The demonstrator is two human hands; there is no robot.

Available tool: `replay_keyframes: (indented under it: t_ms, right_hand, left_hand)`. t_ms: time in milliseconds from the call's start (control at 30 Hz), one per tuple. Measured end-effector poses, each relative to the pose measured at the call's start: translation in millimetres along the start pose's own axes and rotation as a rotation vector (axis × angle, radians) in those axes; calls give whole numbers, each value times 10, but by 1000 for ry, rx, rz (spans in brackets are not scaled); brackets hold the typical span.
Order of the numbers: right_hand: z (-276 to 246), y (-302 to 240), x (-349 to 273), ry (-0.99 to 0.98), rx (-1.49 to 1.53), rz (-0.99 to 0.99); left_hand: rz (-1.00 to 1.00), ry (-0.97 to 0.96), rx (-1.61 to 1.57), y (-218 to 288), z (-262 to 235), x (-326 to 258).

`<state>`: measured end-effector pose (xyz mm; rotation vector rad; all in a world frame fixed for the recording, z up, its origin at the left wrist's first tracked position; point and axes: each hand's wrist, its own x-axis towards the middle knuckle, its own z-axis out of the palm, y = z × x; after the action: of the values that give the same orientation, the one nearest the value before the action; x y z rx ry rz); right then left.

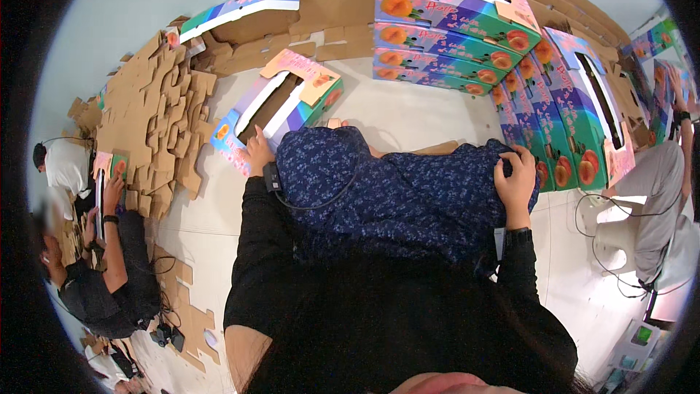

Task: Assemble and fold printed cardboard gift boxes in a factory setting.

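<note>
A fruit-printed carton (pixel 329 99) with a long slot in its top stands on the floor ahead to the left. My left hand (pixel 258 152) lies against the near corner of this carton, fingers stretched out and apart. Over my right knee, on dark blue floral cloth (pixel 408 197), rests my right hand (pixel 516 176). Its fingers are loosely curved, with a gap to the thumb and nothing seen between them. Just beyond it stands a row of similar cartons (pixel 565 128) turned on their sides.
Several flat-stacked fruit cartons (pixel 445 40) rise ahead. Brown cardboard sheets (pixel 157 113) pile up at the left, and another carton (pixel 240 11) lies at the back. A person (pixel 117 270) handles a carton at the left; another person (pixel 652 197) sits at the right beside loose cables.
</note>
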<state>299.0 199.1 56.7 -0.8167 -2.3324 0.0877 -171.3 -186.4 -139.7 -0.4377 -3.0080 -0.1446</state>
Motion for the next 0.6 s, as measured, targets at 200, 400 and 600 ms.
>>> replay_keyframes:
  t_ms: [200, 400, 600]
  right_hand:
    - [6, -2, 18, 2, -4, 1]
    - [-17, 18, 21, 50, -44, 27]
    - [-61, -223, 185, 60, 88, -12]
  left_hand:
    - [45, 40, -27, -2, -218, 92]
    - [92, 360, -68, 463, -1316, -286]
    - [285, 842, -281, 640, -2110, -462]
